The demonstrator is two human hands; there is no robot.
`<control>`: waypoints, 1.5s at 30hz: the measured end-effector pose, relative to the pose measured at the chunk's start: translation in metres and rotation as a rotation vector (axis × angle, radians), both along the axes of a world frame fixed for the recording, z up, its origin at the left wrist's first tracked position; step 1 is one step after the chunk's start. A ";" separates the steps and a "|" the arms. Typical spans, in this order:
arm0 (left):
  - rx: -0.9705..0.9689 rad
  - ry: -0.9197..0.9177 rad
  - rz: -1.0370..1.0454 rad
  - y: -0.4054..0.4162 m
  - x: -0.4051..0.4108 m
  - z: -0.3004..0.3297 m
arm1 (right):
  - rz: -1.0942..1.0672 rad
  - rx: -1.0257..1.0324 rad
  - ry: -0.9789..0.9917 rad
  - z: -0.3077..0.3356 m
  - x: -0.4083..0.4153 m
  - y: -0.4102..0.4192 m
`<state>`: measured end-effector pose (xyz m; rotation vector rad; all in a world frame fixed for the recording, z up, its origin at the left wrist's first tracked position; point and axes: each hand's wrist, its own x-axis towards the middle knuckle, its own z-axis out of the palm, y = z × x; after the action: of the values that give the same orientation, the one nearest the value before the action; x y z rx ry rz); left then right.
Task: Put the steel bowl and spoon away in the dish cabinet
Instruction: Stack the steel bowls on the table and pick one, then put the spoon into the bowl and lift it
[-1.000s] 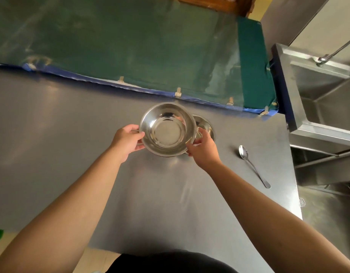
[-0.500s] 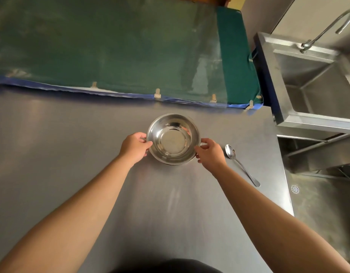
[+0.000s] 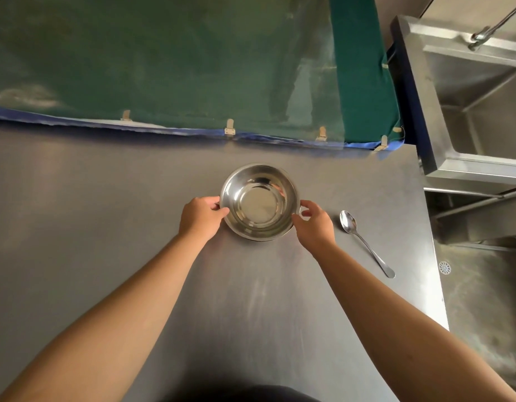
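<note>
The steel bowl rests upright on the grey steel table, a little right of centre. My left hand grips its left rim with curled fingers. On the opposite side, my right hand pinches the right rim between thumb and forefinger. The steel spoon lies flat on the table just right of my right hand, bowl end toward the wall, untouched. No dish cabinet shows in this view.
A green cloth under clear plastic covers the surface beyond the table's far edge. A steel sink with a tap stands at the right. The table's right edge drops to the floor near the spoon.
The bowl, held up in both hands a second ago, has come down onto the table. The second bowl seen behind it earlier is hidden now. The spoon has not moved.
</note>
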<state>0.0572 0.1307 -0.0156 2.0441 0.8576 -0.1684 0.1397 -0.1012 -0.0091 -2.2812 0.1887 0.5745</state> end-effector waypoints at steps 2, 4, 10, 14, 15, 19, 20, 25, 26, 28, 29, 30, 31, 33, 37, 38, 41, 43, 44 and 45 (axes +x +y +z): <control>-0.021 -0.005 0.005 0.000 0.002 -0.004 | -0.031 0.030 0.014 -0.005 0.001 0.001; -0.014 -0.006 0.016 0.000 0.005 -0.007 | -0.056 0.056 0.024 -0.008 0.002 0.004; -0.148 0.022 0.107 0.008 0.023 -0.017 | -0.093 0.084 0.049 -0.013 0.015 0.008; -0.182 0.006 0.135 0.013 0.041 -0.016 | -0.113 0.107 0.088 -0.013 0.030 0.011; -0.175 0.010 0.132 0.014 0.045 -0.015 | -0.119 0.115 0.096 -0.012 0.033 0.011; -0.186 0.027 0.113 0.010 0.050 -0.011 | -0.131 0.127 0.122 -0.012 0.033 0.004; -0.190 0.030 0.107 0.006 0.048 -0.010 | -0.138 0.130 0.134 -0.012 0.031 0.000; -0.232 0.030 0.082 -0.016 0.033 -0.011 | -0.160 0.144 0.162 -0.012 0.016 -0.027; -0.247 0.028 0.076 -0.024 0.028 -0.010 | -0.168 0.145 0.162 -0.010 0.011 -0.035; -0.260 0.027 0.067 -0.036 0.022 -0.009 | -0.177 0.136 0.154 -0.008 0.004 -0.046; -0.263 0.025 0.061 -0.043 0.018 -0.008 | -0.182 0.128 0.148 -0.006 -0.001 -0.053; -0.265 0.024 0.054 -0.050 0.015 -0.007 | -0.184 0.118 0.141 -0.003 -0.005 -0.060; -0.268 0.028 0.051 -0.056 0.012 -0.007 | -0.179 0.109 0.130 -0.001 -0.008 -0.066; -0.275 0.035 0.046 -0.068 0.007 -0.006 | -0.163 0.089 0.116 0.002 -0.016 -0.078; -0.284 0.030 0.026 -0.092 -0.004 -0.006 | -0.160 0.061 0.114 0.008 -0.029 -0.102; -0.284 0.028 0.024 -0.097 -0.006 -0.007 | -0.157 0.061 0.112 0.009 -0.032 -0.107; -0.287 0.031 0.025 -0.108 -0.014 -0.009 | -0.155 0.063 0.108 0.011 -0.040 -0.119; -0.290 0.028 0.024 -0.127 -0.019 -0.009 | -0.158 0.062 0.108 0.011 -0.043 -0.138; -0.296 0.028 0.030 -0.131 -0.023 -0.010 | -0.146 0.058 0.107 0.009 -0.044 -0.144; -0.305 0.022 0.034 -0.132 -0.026 -0.011 | -0.139 0.050 0.112 0.006 -0.046 -0.146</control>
<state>0.0310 -0.0011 -0.0264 1.7453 0.8251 -0.2860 0.0940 -0.2468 -0.0034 -2.1695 0.3803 0.6274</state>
